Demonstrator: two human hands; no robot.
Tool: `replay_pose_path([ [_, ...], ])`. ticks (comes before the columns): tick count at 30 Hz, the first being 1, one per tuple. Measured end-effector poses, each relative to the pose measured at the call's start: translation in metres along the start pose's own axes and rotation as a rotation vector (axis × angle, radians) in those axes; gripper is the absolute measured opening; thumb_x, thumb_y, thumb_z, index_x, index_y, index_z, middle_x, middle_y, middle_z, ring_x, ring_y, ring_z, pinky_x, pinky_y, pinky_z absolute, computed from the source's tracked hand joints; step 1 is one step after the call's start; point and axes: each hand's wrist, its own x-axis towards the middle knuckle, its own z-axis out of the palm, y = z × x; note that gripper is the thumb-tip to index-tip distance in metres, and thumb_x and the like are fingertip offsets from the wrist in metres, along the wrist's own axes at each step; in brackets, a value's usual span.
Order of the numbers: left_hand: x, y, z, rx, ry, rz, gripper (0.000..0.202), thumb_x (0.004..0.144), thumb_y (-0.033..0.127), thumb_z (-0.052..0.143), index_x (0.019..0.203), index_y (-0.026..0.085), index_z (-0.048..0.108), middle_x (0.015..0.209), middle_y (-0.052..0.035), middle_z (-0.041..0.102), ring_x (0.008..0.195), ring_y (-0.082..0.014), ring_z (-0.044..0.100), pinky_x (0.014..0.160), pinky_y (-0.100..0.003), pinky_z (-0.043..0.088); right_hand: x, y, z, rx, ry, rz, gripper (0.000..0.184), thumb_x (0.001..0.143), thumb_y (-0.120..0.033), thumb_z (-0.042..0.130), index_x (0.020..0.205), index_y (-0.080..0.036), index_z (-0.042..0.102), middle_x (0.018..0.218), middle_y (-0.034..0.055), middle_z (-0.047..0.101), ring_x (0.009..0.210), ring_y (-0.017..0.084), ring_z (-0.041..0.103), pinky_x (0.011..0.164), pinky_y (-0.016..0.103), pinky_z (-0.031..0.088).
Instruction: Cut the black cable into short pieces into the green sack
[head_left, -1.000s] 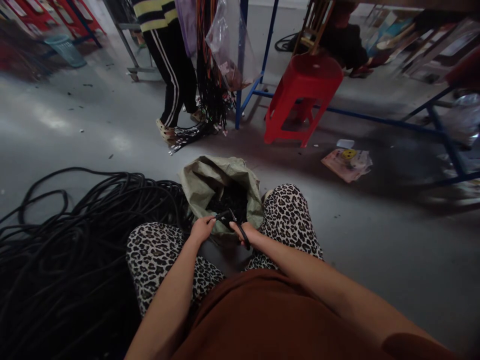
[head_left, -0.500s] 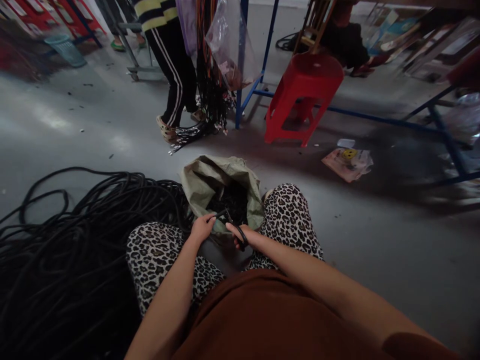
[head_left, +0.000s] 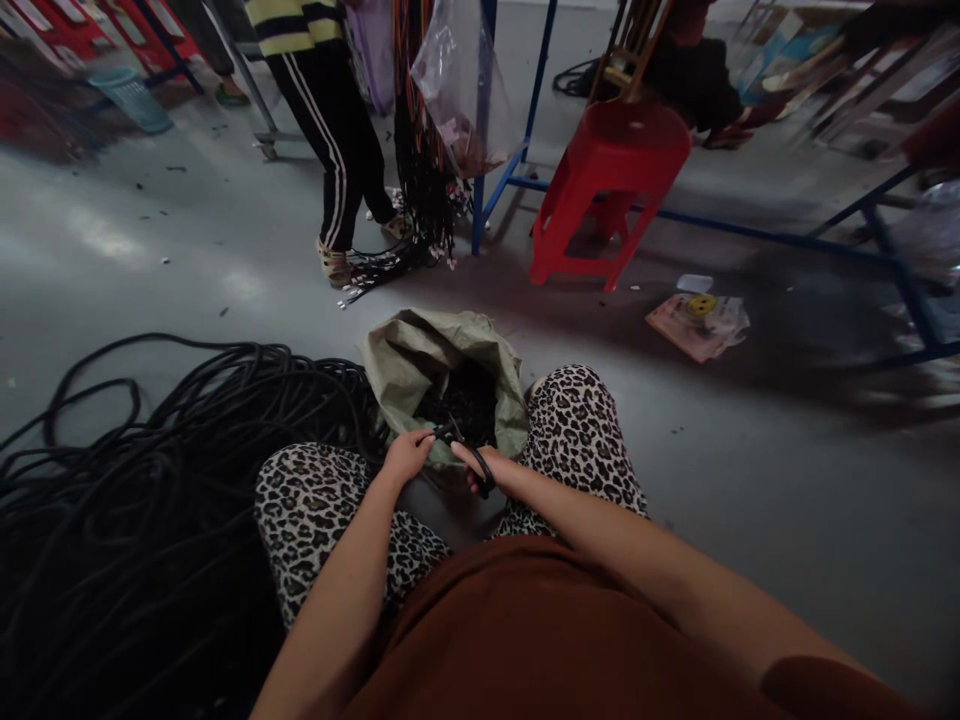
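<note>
My left hand (head_left: 409, 453) is closed on a thin black cable (head_left: 442, 431), whose end points over the mouth of a pale green woven sack (head_left: 390, 357). Scissors with black handles (head_left: 485, 472) are gripped in my right hand (head_left: 477, 464), their blades close to the cable. Whether the blades touch it is too small to tell. Inside the sack, between my knees, lies a heap of small dark pieces (head_left: 469, 395). To the left, a large tangle of black cable (head_left: 225, 400) covers the floor.
A red stool (head_left: 611, 190) stands beyond the sack by a blue metal frame (head_left: 478, 210). A person in striped trousers (head_left: 341, 150) stands near hanging cables (head_left: 420, 150). A pink plastic bag (head_left: 697, 325) lies on the floor, and a blue basket (head_left: 133, 100) is far left.
My hands, the cable and the scissors have barely moved. The person in striped trousers has shifted posture, leaning a little to the left.
</note>
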Motion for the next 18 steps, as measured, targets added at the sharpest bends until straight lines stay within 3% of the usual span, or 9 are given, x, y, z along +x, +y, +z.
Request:
replay_pose_path([
  [18,0.0014,-0.0024,-0.0006,-0.025,-0.010,-0.003,0.036,0.082,0.033,0.045,0.099,0.015,0.070,0.074,-0.0047,0.069,0.078,-0.0179,0.063,0.073,-0.026,0.047,0.0037,-0.0016,0.0001,0.009,-0.003,-0.044,0.055,0.080,-0.067,0.049,0.067,-0.013,0.052,0.041,-0.0028,0.047,0.029,0.009,0.045,0.028,0.018,0.036],
])
